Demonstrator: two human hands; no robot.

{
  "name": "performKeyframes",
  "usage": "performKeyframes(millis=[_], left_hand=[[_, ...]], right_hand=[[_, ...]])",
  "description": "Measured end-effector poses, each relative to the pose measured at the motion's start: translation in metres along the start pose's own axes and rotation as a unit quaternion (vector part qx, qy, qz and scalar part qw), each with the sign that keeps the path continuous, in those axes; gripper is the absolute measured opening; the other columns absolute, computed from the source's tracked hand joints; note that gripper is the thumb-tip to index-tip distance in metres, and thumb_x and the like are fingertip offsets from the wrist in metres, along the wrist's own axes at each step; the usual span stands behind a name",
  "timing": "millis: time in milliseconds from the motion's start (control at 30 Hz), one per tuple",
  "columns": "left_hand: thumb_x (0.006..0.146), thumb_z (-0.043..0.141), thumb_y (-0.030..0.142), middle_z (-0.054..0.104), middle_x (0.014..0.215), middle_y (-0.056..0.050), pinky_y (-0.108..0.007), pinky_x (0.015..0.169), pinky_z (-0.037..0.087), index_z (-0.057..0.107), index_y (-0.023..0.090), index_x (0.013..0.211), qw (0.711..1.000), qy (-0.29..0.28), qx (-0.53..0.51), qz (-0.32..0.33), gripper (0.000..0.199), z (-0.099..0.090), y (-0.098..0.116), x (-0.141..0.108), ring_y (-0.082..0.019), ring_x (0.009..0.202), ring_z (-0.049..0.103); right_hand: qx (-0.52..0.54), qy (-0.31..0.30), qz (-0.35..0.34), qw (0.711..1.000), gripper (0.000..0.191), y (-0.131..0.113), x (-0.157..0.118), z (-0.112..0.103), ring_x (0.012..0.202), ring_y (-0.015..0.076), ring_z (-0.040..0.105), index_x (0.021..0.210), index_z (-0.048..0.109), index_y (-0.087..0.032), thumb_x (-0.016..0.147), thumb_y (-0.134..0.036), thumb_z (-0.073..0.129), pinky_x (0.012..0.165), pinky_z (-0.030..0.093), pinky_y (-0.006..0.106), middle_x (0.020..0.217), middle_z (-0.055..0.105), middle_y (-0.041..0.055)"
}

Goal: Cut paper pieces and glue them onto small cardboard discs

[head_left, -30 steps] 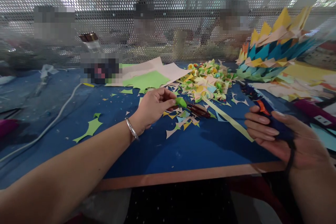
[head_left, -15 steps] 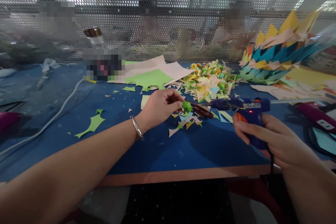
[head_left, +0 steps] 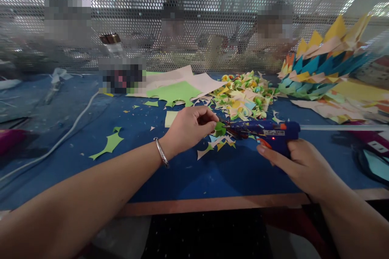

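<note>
Between the thumb and fingers of my left hand [head_left: 194, 127] is a small green paper piece [head_left: 220, 129], pinched above the middle of the table. A silver bangle circles the left wrist. My right hand [head_left: 299, 162] grips a blue glue gun [head_left: 278, 131] by its handle, and a small red light glows on its side. The gun's nozzle points left, at the green piece; whether it touches I cannot tell. A clear glue stick [head_left: 340, 128] extends from its rear. Dark red-handled scissors, partly hidden behind the gun, lie among paper scraps [head_left: 217, 141].
A heap of cut paper bits [head_left: 243, 93] lies beyond my hands. Green sheet [head_left: 179, 91] and pink paper lie to its left. A layered paper model [head_left: 322, 64] stands at back right. A white cord [head_left: 73, 121] crosses the left side. Perforated metal screens the back, with people behind.
My right hand has brought the glue gun left, its nozzle closer to the green paper piece. The left hand has shifted slightly right, still pinching the piece.
</note>
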State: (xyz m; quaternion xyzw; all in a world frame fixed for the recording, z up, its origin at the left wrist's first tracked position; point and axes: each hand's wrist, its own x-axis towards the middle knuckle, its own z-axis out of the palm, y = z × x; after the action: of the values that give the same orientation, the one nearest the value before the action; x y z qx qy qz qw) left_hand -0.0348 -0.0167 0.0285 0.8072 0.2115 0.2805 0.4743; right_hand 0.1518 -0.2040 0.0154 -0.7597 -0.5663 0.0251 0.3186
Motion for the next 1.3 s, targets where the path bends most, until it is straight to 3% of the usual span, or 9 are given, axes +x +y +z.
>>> performKeyframes(millis=[333, 500, 867, 1300], left_hand=[[0.077, 0.063, 0.018, 0.069, 0.067, 0.0, -0.024, 0.055, 0.047, 0.069, 0.018, 0.076, 0.999, 0.0, 0.04, 0.007, 0.006, -0.001, 0.0049, -0.0024, -0.011, 0.059, 0.061], [0.076, 0.063, 0.018, 0.068, 0.065, 0.0, -0.024, 0.054, 0.046, 0.068, 0.019, 0.075, 0.999, -0.005, 0.038, 0.007, 0.006, -0.0006, 0.0032, -0.0013, -0.011, 0.058, 0.06], [0.075, 0.062, 0.017, 0.07, 0.069, 0.0, -0.024, 0.056, 0.047, 0.068, 0.019, 0.075, 0.999, -0.012, 0.032, 0.004, 0.005, -0.0005, 0.0004, 0.0003, -0.01, 0.058, 0.059], [0.074, 0.064, 0.018, 0.07, 0.068, 0.0, -0.024, 0.057, 0.048, 0.068, 0.019, 0.075, 1.0, -0.019, 0.023, 0.0, 0.005, 0.0006, -0.0026, 0.0009, -0.011, 0.06, 0.06]], right_hand=[[-0.027, 0.007, -0.044, 0.999, 0.055, -0.0046, 0.0027, 0.0032, 0.042, 0.0133, 0.037, 0.049, 0.023, -0.026, 0.088, -0.045, 0.056, 0.044, 0.028, 0.03, 0.042, 0.034, -0.0022], [-0.041, 0.015, -0.056, 0.998, 0.055, -0.0019, 0.0014, 0.0046, 0.041, 0.0116, 0.03, 0.05, 0.023, -0.026, 0.089, -0.044, 0.056, 0.043, 0.024, 0.03, 0.043, 0.031, -0.0033], [-0.043, 0.022, -0.048, 0.998, 0.056, 0.0038, 0.0012, 0.0071, 0.044, 0.0145, 0.036, 0.052, 0.019, -0.027, 0.09, -0.044, 0.056, 0.047, 0.03, 0.031, 0.044, 0.025, -0.0039], [-0.044, 0.022, -0.047, 0.998, 0.053, 0.0034, 0.0012, 0.006, 0.043, 0.0158, 0.038, 0.051, 0.021, -0.028, 0.088, -0.046, 0.055, 0.044, 0.028, 0.031, 0.044, 0.026, -0.003]])
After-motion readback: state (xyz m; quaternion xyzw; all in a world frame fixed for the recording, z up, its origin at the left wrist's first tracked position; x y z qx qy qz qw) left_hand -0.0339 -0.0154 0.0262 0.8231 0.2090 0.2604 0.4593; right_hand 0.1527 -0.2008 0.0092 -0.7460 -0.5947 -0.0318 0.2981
